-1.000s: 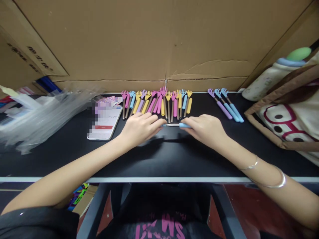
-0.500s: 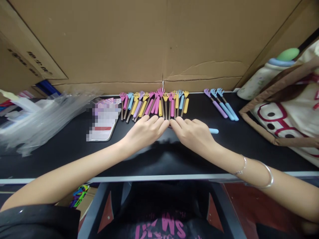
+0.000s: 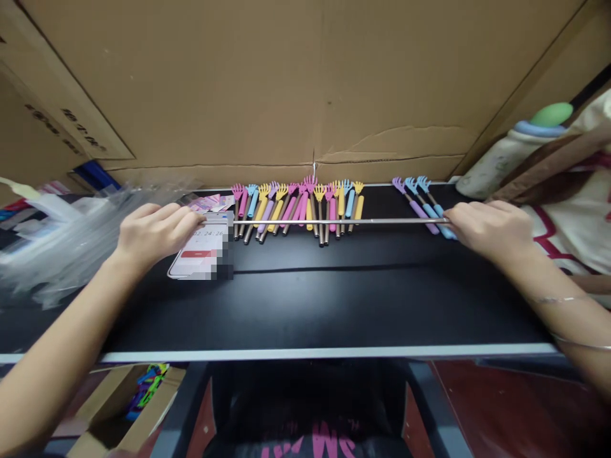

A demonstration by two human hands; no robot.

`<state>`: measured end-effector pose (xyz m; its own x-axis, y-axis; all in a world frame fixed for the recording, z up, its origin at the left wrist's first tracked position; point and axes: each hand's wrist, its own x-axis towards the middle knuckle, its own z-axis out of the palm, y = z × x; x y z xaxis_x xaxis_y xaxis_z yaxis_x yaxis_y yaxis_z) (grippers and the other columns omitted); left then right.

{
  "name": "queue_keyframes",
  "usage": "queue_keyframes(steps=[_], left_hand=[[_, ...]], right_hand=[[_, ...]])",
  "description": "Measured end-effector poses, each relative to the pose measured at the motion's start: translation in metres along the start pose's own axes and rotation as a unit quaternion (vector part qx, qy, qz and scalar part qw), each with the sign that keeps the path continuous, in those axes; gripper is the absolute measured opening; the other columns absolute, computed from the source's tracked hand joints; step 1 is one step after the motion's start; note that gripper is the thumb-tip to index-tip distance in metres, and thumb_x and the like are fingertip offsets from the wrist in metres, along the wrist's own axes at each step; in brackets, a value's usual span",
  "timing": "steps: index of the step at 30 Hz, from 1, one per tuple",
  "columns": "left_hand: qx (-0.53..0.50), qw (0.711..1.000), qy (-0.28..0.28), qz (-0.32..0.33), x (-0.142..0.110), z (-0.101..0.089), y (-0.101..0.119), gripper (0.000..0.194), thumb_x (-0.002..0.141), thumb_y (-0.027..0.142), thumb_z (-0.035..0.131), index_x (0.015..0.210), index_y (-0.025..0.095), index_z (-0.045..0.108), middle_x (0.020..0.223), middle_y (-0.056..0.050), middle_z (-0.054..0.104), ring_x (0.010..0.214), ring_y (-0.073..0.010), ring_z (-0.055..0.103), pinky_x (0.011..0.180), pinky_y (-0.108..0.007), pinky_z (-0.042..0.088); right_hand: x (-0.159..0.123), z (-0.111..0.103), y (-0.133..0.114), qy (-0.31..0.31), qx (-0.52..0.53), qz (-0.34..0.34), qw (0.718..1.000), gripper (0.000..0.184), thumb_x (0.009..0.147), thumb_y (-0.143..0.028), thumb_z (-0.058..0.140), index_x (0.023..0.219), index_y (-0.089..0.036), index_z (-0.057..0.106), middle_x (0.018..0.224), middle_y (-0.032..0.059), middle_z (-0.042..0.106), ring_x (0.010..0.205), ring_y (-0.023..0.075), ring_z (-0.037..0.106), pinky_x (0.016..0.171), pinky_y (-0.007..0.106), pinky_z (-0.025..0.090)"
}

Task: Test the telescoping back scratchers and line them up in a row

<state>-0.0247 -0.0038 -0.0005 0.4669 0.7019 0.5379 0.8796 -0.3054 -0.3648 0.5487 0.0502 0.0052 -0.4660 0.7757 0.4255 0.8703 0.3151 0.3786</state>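
Metal rod [image 3: 344, 221] stretches above the bench [image 3: 310, 312], left hand [image 3: 155, 232] and right hand [image 3: 491, 230] pinching opposite ends; I favour even, straight tension to avoid bending.

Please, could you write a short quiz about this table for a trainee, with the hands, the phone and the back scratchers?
1. True or false: the left hand and the right hand hold a metal rod between them.
2. Which of these is nearest to the left hand? A) a bottle; B) a phone; C) a cloth bag.
3. Fill in the number: the separate group at the right has ____ back scratchers.

Key: 1. True; 2. B; 3. three.
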Motion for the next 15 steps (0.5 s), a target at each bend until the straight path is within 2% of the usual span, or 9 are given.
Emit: queue_keyframes(steps=[3,6,11,15], left_hand=[[0.002,1.0,0.003,-0.029,-0.012,-0.002,-0.021,0.026,0.092,0.039,0.05,0.07,0.025,0.054,0.059,0.002,0.053,0.06,-0.0162,0.042,0.055,-0.029,0.023],[0.016,1.0,0.0,-0.02,-0.017,-0.002,-0.031,0.03,0.092,0.04,0.049,0.067,0.024,0.052,0.058,0.002,0.052,0.059,-0.0155,0.042,0.054,-0.028,0.024],[0.016,1.0,-0.017,-0.002,-0.025,-0.001,-0.031,0.027,0.094,0.043,0.044,0.077,0.029,0.06,0.062,0.002,0.056,0.063,-0.0172,0.046,0.055,-0.026,0.026],[-0.01,0.998,-0.044,-0.041,-0.027,-0.004,-0.029,0.031,0.095,0.051,0.042,0.094,0.033,0.067,0.073,0.001,0.062,0.072,-0.018,0.053,0.054,-0.024,0.026]], right_hand=[[-0.008,0.003,0.023,-0.023,0.018,0.035,0.999,0.025,0.086,-0.035,0.053,0.064,-0.023,0.051,0.064,0.0088,0.057,0.061,0.0164,0.045,0.06,0.031,0.029],[-0.009,0.002,0.026,-0.039,0.036,0.043,0.998,0.023,0.082,-0.038,0.06,0.066,-0.023,0.053,0.065,0.0095,0.059,0.062,0.0167,0.047,0.06,0.032,0.029],[-0.007,-0.002,-0.004,0.026,0.081,0.072,0.994,0.036,0.092,-0.042,0.05,0.063,-0.022,0.054,0.066,0.0095,0.06,0.066,0.0166,0.05,0.06,0.033,0.027],[-0.012,-0.006,-0.037,0.091,0.128,0.125,0.98,0.048,0.098,-0.043,0.041,0.06,-0.02,0.058,0.068,0.0097,0.062,0.071,0.0146,0.055,0.06,0.034,0.026]])
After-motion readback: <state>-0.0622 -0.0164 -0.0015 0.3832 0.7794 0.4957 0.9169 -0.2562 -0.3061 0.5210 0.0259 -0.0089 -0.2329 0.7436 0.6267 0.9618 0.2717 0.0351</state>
